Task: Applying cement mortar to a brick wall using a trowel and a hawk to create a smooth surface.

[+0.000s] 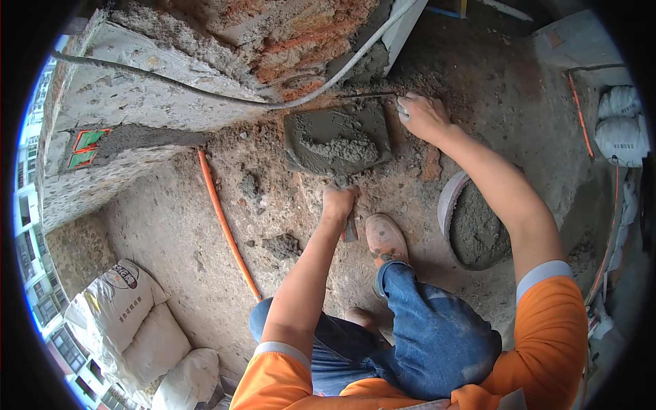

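Head view looks straight down on you crouching at the foot of a rough brick wall. Your left hand is clenched around the handle of a mortar board, which lies flat just ahead of that fist and carries a heap of wet grey mortar. Your right hand sits up beside the board's far right corner, fingers curled on a small grey tool; only its handle end shows clearly, and a thin dark blade seems to run off to the left of the hand along the board's far edge, so I cannot tell what kind of tool it is. Behind your right forearm, close by your right knee, stands a round bucket partly filled with more mortar. To the left of your left arm an orange conduit runs across the gritty floor, and a grey cable crosses the base of the wall just beyond the board. Your shoe is planted just behind the left fist. By my reading, you are at the loading step: the board is charged and held against the wall's base, and the tool is placed to draw mortar off it. Whatever comes next calls for keeping the left wrist firm so the board stays level, and for working the right hand's tool past that cable without snagging it.
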Demonstrator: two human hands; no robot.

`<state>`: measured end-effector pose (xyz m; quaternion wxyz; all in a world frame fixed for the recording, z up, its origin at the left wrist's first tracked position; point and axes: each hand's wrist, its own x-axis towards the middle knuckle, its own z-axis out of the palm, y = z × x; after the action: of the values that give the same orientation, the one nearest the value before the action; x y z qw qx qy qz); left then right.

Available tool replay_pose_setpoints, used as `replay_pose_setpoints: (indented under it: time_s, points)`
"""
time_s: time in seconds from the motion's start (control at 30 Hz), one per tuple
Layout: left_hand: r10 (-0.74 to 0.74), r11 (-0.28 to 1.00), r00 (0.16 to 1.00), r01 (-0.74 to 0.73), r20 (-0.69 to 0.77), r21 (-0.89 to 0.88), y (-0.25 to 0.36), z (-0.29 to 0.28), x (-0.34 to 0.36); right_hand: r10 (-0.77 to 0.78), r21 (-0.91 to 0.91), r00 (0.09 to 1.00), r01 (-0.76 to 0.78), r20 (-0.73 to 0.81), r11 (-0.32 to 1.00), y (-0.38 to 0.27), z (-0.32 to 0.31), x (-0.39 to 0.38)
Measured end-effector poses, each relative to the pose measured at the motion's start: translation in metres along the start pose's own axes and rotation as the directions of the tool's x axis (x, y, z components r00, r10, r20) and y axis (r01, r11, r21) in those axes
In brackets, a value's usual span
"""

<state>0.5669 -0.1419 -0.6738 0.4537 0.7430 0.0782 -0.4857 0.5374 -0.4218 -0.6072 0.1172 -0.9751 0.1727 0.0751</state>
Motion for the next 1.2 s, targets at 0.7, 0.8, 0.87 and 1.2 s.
replay_pose_setpoints:
  time_s: [0.7, 0.8, 0.87, 1.2]
  points:
    - [-0.17, 0.906, 0.956, 0.056, -0.24, -0.419, -0.019, -0.063, -0.057, 0.2, 0.575, 0.716, -0.328, 0.669, -0.749, -0.054, 0.09, -0.096]
    - [-0.137, 0.911, 0.947, 0.005, -0.29, -0.413, -0.013, -0.063, -0.067, 0.488, 0.524, 0.485, 0.07, 0.726, -0.849, -0.044, 0.082, -0.105]
    - [-0.137, 0.878, 0.939, -0.032, -0.315, -0.477, -0.012, -0.065, -0.073, 0.485, 0.533, 0.497, 0.051, 0.72, -0.844, -0.06, 0.079, -0.101]
    - [-0.223, 0.782, 0.9, -0.065, -0.375, -0.62, -0.013, -0.084, -0.083, -0.214, 0.552, 0.707, -0.674, 0.674, -0.491, -0.145, 0.101, -0.011]
